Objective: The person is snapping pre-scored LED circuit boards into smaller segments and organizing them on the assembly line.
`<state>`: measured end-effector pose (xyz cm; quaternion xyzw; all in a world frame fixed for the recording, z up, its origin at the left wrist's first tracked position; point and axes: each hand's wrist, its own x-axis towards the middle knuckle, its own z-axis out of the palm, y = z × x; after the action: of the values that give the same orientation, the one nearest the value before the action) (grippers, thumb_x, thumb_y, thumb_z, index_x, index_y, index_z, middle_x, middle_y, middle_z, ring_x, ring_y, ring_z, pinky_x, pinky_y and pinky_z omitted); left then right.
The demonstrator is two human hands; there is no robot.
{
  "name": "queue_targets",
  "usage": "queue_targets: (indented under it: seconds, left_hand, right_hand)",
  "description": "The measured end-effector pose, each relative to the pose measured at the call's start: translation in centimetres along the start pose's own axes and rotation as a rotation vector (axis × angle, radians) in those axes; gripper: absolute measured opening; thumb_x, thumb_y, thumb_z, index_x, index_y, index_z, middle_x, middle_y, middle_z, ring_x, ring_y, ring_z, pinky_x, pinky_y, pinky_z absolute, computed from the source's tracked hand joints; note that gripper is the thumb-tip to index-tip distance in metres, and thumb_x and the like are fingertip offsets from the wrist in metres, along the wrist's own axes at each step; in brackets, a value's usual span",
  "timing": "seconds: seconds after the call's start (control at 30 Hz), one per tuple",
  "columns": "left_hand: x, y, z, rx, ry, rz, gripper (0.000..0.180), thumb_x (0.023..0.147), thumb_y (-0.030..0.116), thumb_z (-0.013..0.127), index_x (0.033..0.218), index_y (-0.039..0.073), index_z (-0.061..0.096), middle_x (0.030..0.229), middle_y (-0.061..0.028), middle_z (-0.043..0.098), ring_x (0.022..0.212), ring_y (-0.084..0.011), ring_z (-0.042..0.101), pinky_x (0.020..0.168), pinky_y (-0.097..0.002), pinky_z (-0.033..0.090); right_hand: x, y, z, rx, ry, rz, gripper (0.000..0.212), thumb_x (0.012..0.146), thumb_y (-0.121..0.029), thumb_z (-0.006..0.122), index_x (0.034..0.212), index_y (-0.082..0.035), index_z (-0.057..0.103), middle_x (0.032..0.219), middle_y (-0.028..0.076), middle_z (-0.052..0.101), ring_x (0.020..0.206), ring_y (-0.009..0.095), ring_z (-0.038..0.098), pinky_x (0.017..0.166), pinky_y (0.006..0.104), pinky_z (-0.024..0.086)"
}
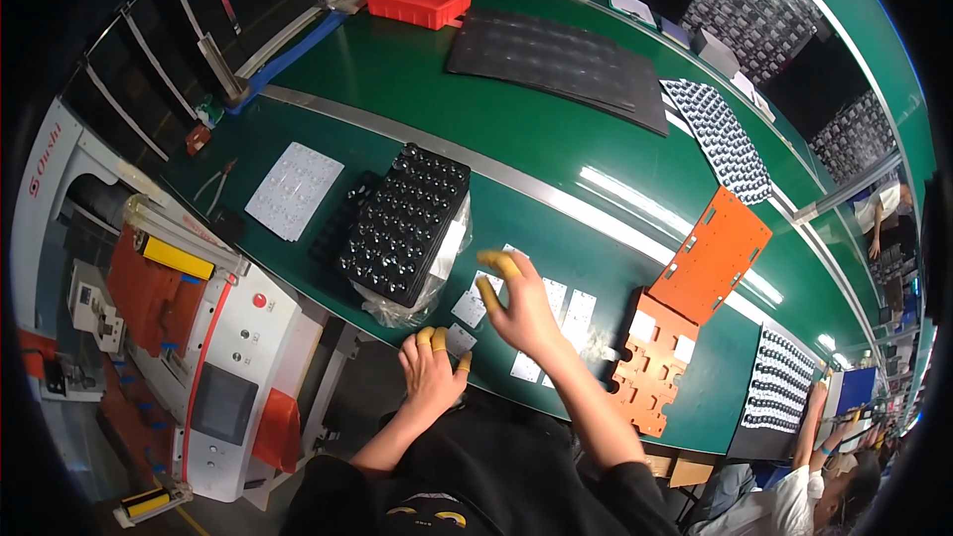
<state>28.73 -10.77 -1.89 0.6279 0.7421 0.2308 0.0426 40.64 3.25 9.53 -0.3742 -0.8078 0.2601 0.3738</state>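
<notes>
My left hand (pixel 429 377) is at the table's near edge, with yellow finger covers on some fingers. Its fingers and thumb are apart beside a small white board (pixel 460 340), perhaps touching it. Over other small white boards (pixel 469 310) reaches my right hand (pixel 520 306), also in yellow finger covers. Its thumb and forefinger are spread, with nothing visible between them. Longer white strips (pixel 578 320) lie right of that hand, partly hidden by my forearm. Left of my hands is a stack of black trays (pixel 405 228) holding rows of shiny black domed parts, with clear plastic underneath.
White sheets (pixel 295 191) and pliers (pixel 214 183) lie left. An orange fixture (pixel 650 362) with its lid (pixel 711 256) raised stands right. Beyond are a red bin (pixel 421 2), black sheets (pixel 556 65) and parts trays (pixel 720 139). A machine (pixel 223 392) flanks the table; a co-worker (pixel 784 506) sits right.
</notes>
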Motion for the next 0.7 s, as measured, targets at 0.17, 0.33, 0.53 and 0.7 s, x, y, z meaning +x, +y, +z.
queue_targets:
  seconds: [0.17, 0.33, 0.53, 0.7]
  left_hand:
    - [1.2, -0.1, -0.6, -0.275, 0.004, -0.112, 0.049, 0.065, 0.011, 0.081, 0.106, 0.003, 0.055, 0.109, -0.0133, 0.054, 0.108, -0.0362, 0.046, 0.095, -0.0480, 0.036]
    - [0.0, -1.2, -0.1, -0.513, -0.057, -0.113, 0.048, 0.067, 0.004, 0.079, 0.109, 0.001, 0.056, 0.102, -0.0127, 0.062, 0.093, -0.0303, 0.061, 0.086, -0.0442, 0.045]
    - [-0.8, -2.0, -1.0, -1.137, -0.158, -0.338, 0.034, 0.084, -0.006, 0.067, 0.117, -0.007, 0.055, 0.102, -0.0126, 0.067, 0.087, -0.0152, 0.067, 0.075, -0.0270, 0.054]
    - [-0.2, -1.6, -1.7, -1.284, -0.206, -0.408, 0.030, 0.089, -0.005, 0.062, 0.118, -0.008, 0.056, 0.103, -0.0111, 0.067, 0.088, -0.0150, 0.066, 0.073, -0.0261, 0.056]
  right_hand:
    - [9.5, -2.5, 2.6, 0.095, -0.039, -0.103, 0.019, 0.088, -0.005, 0.061, 0.105, 0.003, 0.061, 0.096, 0.020, 0.062, 0.083, 0.038, 0.064, 0.072, 0.0407, 0.053]
    - [14.8, -1.6, 6.4, -0.496, -0.306, -0.198, 0.013, 0.079, -0.003, 0.057, 0.086, 0.002, 0.067, 0.086, 0.019, 0.066, 0.072, 0.034, 0.069, 0.062, 0.0414, 0.057]
    - [15.1, -1.3, 7.1, -0.620, -0.221, -0.316, 0.013, 0.080, -0.007, 0.060, 0.087, 0.002, 0.065, 0.084, 0.017, 0.066, 0.067, 0.030, 0.070, 0.056, 0.0377, 0.057]
    - [13.1, -3.9, 5.6, -0.363, -0.183, -0.236, 0.024, 0.092, -0.019, 0.058, 0.091, 0.005, 0.059, 0.088, 0.021, 0.063, 0.070, 0.036, 0.067, 0.057, 0.0420, 0.055]
